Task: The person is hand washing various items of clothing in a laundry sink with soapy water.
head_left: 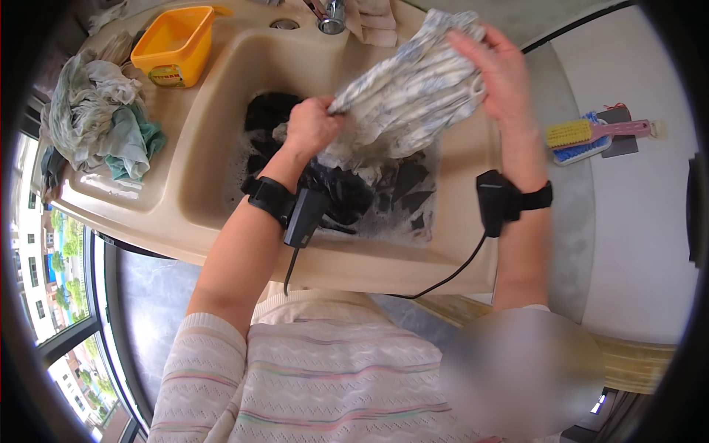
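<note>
A wet white garment with a blue-grey pattern [413, 92] is stretched above the beige sink basin [210, 118]. My left hand [314, 127] is closed on its lower left edge. My right hand [496, 70] grips the upper right end, the thumb and fingers partly hidden by the cloth. Beneath the garment, dark clothes [336, 193] lie in soapy water, and the garment's lower folds hang close to them. Black strapped devices with cables sit on both my wrists.
On the left ledge stands a yellow-orange plastic tub [173, 48]. Next to it is a heap of wet pale and green cloths [103, 111]. A metal faucet [331, 18] and a pale rag [373, 21] are at the back. Brushes [580, 135] hang on the right.
</note>
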{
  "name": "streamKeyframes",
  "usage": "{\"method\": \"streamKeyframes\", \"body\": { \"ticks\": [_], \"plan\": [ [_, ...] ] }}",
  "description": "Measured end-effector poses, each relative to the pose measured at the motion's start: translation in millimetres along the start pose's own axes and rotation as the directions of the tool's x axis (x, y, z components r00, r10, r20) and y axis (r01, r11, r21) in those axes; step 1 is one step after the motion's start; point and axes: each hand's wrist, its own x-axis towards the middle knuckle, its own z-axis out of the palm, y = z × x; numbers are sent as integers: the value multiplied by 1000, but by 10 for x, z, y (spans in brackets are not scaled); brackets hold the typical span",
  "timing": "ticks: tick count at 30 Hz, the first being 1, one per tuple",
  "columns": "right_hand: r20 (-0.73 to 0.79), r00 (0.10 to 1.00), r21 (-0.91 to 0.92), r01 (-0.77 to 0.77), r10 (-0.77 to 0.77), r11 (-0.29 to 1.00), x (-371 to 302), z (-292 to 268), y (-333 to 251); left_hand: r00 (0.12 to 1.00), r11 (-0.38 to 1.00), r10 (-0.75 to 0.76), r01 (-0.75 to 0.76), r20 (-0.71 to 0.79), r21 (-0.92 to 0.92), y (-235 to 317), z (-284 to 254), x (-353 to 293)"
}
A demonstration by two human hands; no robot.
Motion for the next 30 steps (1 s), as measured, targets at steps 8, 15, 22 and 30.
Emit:
{"method": "streamKeyframes", "body": {
  "ticks": [8, 15, 22, 30],
  "plan": [
    [2, 994, 115, 111, -112, 987, 356, 106, -508, 953, 974, -223, 227, -206, -6, -135, -217, 79],
    [246, 948, 222, 149, -203, 964, 282, 408, -551, 549, 29, -320, 820, 772, -571, 7, 112, -103],
    [745, 666, 146, -103, -41, 984, -404, 388, -30, 912, -266, -86, 366, 400, -892, -284, 18, 111],
    [767, 361, -335, -478, 530, 812, -779, 376, 868, 979, -393, -89, 137, 186, -909, -232, -415, 332]
  ]
}}
